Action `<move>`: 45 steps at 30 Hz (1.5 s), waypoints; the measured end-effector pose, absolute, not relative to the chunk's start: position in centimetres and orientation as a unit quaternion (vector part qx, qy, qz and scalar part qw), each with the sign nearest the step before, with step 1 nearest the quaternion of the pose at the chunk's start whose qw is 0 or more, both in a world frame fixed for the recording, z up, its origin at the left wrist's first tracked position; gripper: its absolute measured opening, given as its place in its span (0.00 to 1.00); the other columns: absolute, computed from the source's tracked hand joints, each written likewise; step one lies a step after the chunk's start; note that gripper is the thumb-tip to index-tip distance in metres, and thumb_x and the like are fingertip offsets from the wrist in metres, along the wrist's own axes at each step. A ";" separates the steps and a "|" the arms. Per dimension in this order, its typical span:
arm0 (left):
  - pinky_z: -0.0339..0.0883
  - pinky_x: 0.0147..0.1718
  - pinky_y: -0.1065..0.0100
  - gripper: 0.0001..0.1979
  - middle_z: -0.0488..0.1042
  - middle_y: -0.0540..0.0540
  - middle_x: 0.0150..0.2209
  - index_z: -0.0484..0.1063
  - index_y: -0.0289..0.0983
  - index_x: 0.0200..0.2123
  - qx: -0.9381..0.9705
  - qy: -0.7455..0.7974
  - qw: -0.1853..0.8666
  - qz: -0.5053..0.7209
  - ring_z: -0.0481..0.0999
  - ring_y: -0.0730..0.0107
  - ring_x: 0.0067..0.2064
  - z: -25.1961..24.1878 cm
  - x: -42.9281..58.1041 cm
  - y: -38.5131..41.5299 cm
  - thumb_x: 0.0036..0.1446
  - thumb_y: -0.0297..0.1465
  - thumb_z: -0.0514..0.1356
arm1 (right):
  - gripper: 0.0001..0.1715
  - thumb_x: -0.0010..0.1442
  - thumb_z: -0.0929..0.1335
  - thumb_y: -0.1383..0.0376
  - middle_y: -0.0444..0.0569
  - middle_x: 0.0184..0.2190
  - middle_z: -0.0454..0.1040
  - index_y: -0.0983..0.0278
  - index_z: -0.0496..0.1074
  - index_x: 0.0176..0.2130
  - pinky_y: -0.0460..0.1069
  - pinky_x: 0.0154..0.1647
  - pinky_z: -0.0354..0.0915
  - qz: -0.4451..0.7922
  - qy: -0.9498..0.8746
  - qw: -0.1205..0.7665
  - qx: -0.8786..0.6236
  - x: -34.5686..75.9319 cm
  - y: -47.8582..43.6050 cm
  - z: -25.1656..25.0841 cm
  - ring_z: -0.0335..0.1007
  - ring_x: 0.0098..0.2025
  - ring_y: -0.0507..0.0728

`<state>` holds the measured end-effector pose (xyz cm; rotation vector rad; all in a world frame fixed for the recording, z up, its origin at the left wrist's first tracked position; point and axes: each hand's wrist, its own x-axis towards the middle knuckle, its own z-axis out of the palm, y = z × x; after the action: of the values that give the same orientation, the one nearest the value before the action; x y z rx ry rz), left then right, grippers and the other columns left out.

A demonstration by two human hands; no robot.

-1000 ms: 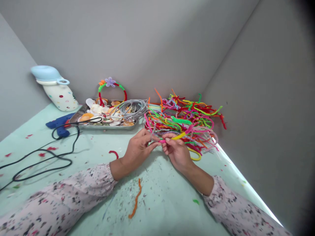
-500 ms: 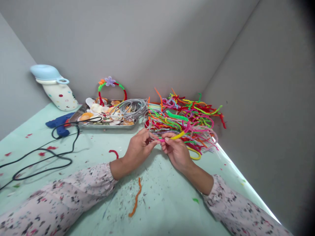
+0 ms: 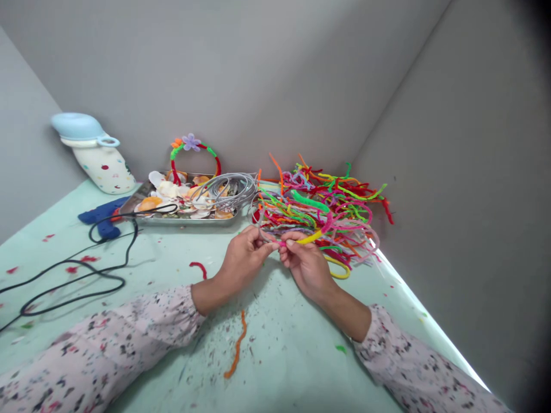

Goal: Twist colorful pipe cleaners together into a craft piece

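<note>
Between my hands is a wire hoop wrapped in pipe cleaner [image 3: 310,237], with yellow, pink and green stretches and some bare grey wire on its left side. My right hand [image 3: 307,267] is closed, pinching the hoop where yellow meets a short pink stretch. My left hand [image 3: 243,258] is closed too, thumb and forefinger at the left end of that pink stretch; its other fingers are partly hidden. The fingertips of both hands nearly meet. Right behind them lies a heap of coloured pipe cleaners [image 3: 353,198], against which the hoop's far side is hard to pick out.
A metal tray [image 3: 193,222] of shells carries a coil of grey wire [image 3: 235,189] and a finished-looking flower hoop [image 3: 218,166]. Left are a blue glue gun [image 3: 101,215], its black cable [image 3: 86,292] and a bottle [image 3: 101,163]. An orange pipe cleaner piece [image 3: 238,350] lies in front.
Both hands stay almost in place on the hoop. My left thumb and fingers have shifted slightly at the pink stretch. The whole view has drifted a little.
</note>
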<state>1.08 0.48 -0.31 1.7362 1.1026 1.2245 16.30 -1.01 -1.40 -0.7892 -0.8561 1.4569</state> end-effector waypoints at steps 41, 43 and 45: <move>0.56 0.22 0.73 0.11 0.71 0.51 0.22 0.72 0.33 0.25 0.597 0.475 0.442 0.471 0.64 0.77 0.23 1.4 1.3 0.3 0.48 0.36 0.65 | 0.07 0.54 0.71 0.65 0.44 0.26 0.74 0.64 0.76 0.36 0.41 0.26 0.65 0.591 -0.380 0.622 -0.346 15.6 -1.4 -1.6 0.67 0.27 0.48; 0.58 0.23 0.73 0.11 0.73 0.50 0.24 0.72 0.33 0.26 0.593 0.470 0.453 0.473 0.67 0.75 0.24 1.4 1.3 0.3 0.48 0.36 0.65 | 0.07 0.55 0.71 0.64 0.44 0.27 0.74 0.63 0.76 0.36 0.42 0.26 0.65 0.577 -0.395 0.619 -0.357 15.6 -1.4 -1.7 0.67 0.27 0.48; 0.59 0.24 0.72 0.11 0.75 0.48 0.25 0.73 0.33 0.27 0.587 0.466 0.463 0.473 0.69 0.74 0.25 1.3 1.3 0.4 0.48 0.36 0.65 | 0.07 0.56 0.70 0.64 0.44 0.28 0.74 0.63 0.75 0.37 0.43 0.26 0.65 0.564 -0.414 0.614 -0.365 15.7 -1.4 -1.8 0.68 0.27 0.49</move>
<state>1.32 0.35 1.28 1.4426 1.1465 1.1619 15.73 -1.42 -1.84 -0.8405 -0.9542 1.3005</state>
